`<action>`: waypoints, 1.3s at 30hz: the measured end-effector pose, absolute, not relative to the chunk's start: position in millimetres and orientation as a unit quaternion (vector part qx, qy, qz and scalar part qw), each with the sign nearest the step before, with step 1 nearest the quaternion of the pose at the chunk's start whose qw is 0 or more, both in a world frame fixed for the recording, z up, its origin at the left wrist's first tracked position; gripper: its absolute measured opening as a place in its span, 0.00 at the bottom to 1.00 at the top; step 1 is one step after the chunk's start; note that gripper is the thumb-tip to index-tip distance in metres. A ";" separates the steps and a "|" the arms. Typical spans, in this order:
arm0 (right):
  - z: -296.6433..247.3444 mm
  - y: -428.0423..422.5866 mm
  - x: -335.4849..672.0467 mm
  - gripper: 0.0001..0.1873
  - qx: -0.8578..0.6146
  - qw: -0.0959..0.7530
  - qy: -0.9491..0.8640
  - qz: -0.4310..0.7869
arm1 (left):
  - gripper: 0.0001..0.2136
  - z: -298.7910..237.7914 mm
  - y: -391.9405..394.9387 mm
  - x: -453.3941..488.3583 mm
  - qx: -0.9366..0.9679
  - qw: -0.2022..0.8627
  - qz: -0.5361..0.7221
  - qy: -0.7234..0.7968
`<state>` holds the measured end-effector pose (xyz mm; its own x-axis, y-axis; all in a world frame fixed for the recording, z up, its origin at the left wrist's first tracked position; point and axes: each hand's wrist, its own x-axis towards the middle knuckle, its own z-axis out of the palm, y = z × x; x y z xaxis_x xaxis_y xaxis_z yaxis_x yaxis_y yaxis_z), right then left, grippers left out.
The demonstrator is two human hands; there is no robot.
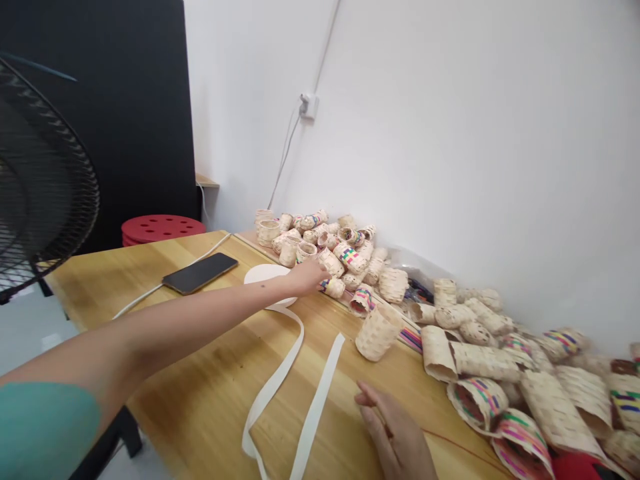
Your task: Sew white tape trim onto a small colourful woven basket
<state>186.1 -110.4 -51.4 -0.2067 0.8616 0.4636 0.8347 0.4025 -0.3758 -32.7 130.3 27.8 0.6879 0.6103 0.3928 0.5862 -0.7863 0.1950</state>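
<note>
Left grip (307, 277) beside woven baskets (349, 256)

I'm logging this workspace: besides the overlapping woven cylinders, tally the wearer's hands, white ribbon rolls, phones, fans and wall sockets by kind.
Hands: 2 (left hand, right hand)
White ribbon roll: 1
Phone: 1
Fan: 1
Wall socket: 1
Total: 6

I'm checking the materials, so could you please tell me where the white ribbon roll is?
In the head view, the white ribbon roll lies left of centre on the table, partly behind the left wrist, between the phone and the woven baskets.
</note>
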 end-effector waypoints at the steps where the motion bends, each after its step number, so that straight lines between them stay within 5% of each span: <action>1: -52.3 -111.1 185.2 0.16 -0.545 0.313 -0.777 0.027 | 0.17 20.1 139.0 -22.8 0.920 0.013 0.219 0.324; 8: -44.9 -117.5 183.3 0.18 -0.590 0.336 -0.734 0.010 | 0.22 -18.0 163.7 14.7 0.917 0.030 0.236 0.320; 16: -31.6 -120.9 180.7 0.14 -0.553 0.384 -0.737 -0.064 | 0.27 0.3 124.6 -9.2 0.847 0.226 0.354 0.327; 20: -23.2 -127.2 178.6 0.21 -0.538 0.423 -0.722 -0.101 | 0.20 4.9 65.6 -17.9 0.798 0.387 0.355 0.296; 24: -17.5 -131.7 170.6 0.30 -0.504 0.439 -0.729 -0.146 | 0.17 -0.7 19.0 -12.6 0.495 0.791 0.298 0.203; 26: -15.8 -131.5 165.7 0.33 -0.491 0.432 -0.736 -0.177 | 0.14 -3.1 6.2 -8.3 0.358 0.877 0.258 0.189; 39: -10.9 -131.3 167.6 0.36 -0.439 0.369 -0.796 -0.193 | 0.12 -1.2 -35.1 2.2 0.328 0.901 0.203 0.196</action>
